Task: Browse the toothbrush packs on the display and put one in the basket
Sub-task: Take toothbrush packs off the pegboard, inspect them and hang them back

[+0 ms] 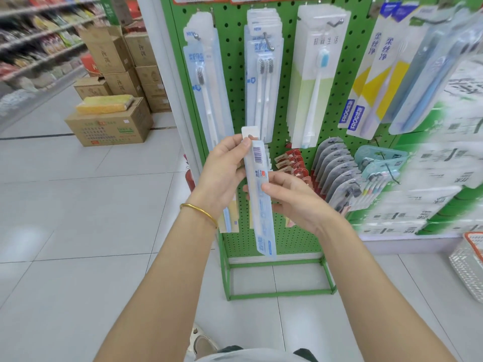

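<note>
A long, narrow toothbrush pack (262, 220) stands nearly upright in front of the green pegboard display (235, 74), its barcode side facing me. My left hand (224, 168) pinches the pack near its top, thumb on the front. My right hand (295, 199) grips its middle from the right side. More toothbrush packs (264, 82) hang on hooks across the display, with smaller packs (337, 168) lower down. The basket (470, 259) sits on the floor at the far right edge, only partly in view.
Cardboard boxes (112, 124) are stacked on the tiled floor to the left of the display, beside a long shelf aisle (39, 48). White packaged goods (444, 178) fill the shelves on the right. The display's green frame base (279, 293) stands just ahead of my feet.
</note>
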